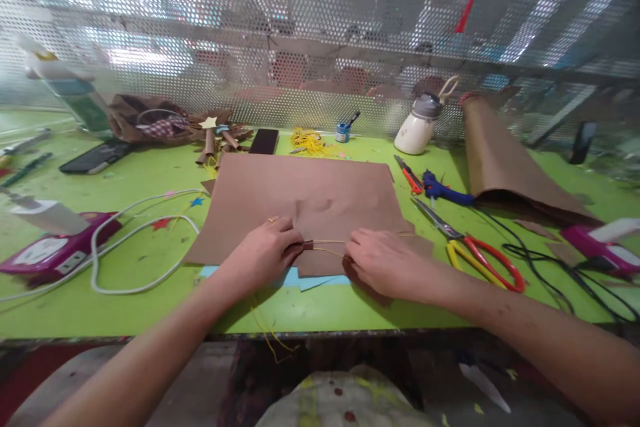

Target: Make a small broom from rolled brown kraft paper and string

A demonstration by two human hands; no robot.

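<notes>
A large sheet of brown paper lies flat in front of me. Over its near edge, my left hand pinches a small brown paper roll, whose other end is hidden by the fingers. Thin yellow string runs from the roll in two strands to my right hand, closed around it. Loose yellow string ends hang past the table edge below my left hand. Light blue paper shows under the brown sheet.
Scissors, a box cutter and a blue glue gun with a black cord lie to the right. A white bottle stands behind. On the left are a purple power strip and a looped white cable.
</notes>
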